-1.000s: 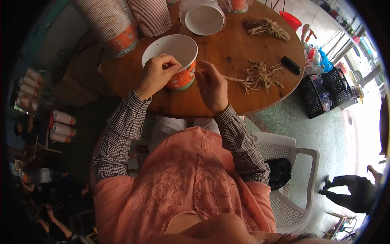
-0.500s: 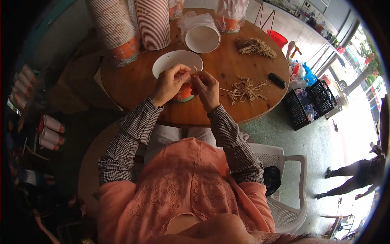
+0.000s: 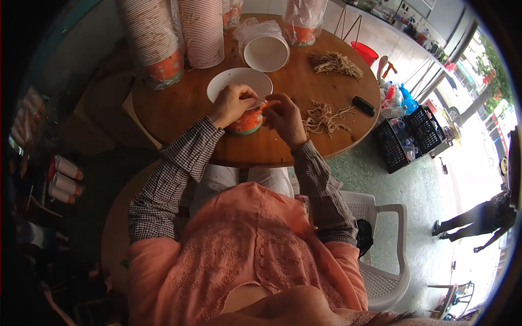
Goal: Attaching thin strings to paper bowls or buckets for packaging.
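Observation:
A paper bowl (image 3: 227,80), white inside and orange-patterned outside, stands near the front of the round wooden table. Over its near right rim, my left hand (image 3: 234,105) is closed in a pinch. Close beside it, my right hand (image 3: 285,117) has its fingers bent together, the tips almost meeting the left ones. A thin pale sliver shows between the fingertips, too small to name. Right of my right hand lies a loose tangle of light-brown stringy strands (image 3: 326,117). A thicker bunch of similar strands (image 3: 337,64) rests farther back.
Tall stacks of paper bowls (image 3: 201,32) rise at the back left, some wrapped in plastic. Another white bowl (image 3: 266,54) lies tilted behind. A dark oblong object (image 3: 363,106) sits by the right edge. Black crates (image 3: 410,136) and a white chair (image 3: 389,255) stand right.
My right hand has shifted a little right and its fingers have turned beside the left ones. My left hand stays over the bowl's rim. The person at the far right has changed stance.

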Available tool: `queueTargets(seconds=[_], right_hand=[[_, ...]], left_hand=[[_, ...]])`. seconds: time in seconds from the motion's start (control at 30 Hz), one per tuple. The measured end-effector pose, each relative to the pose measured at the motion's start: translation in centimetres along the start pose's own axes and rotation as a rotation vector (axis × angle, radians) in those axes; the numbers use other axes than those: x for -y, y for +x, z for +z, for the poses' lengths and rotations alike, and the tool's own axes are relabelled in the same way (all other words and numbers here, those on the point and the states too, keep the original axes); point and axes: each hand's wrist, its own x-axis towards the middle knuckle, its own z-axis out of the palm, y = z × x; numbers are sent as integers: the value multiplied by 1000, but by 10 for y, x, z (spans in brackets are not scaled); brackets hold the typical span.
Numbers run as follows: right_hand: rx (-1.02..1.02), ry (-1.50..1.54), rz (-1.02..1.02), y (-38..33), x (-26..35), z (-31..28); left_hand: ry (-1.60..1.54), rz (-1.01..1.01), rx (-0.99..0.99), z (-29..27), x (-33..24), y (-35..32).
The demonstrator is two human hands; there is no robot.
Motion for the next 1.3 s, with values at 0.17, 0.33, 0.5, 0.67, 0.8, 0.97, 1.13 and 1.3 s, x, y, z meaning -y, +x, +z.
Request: queueTargets(seconds=[0.17,0.33,0.5,0.67,0.8,0.97,1.13,1.3], right_hand=[[-110,-504,-150,-9,3,-33],[-71,-810,-483,-5,28,-17],[-101,-796,-618,10,36,-14],[-46,-619,-487,24,18,-29],[-39,-472,-433,26,4,-34],[-130,-141,-120,3,6,-38],[-121,-352,-343,-10,13,-27],[-90,-518,-396,-7,24,-23]], left_hand=[[-306,46,-25,-3,9,9],[-476,-53,69,-2,-5,16],[-336,-20,193,0,1,21],[-183,8,291,5,-15,10],[-266,-48,332,3,-18,10],[-259,-70,337,6,-14,14],[-250,-84,334,7,-13,17],[-237,-122,328,6,-21,13]])
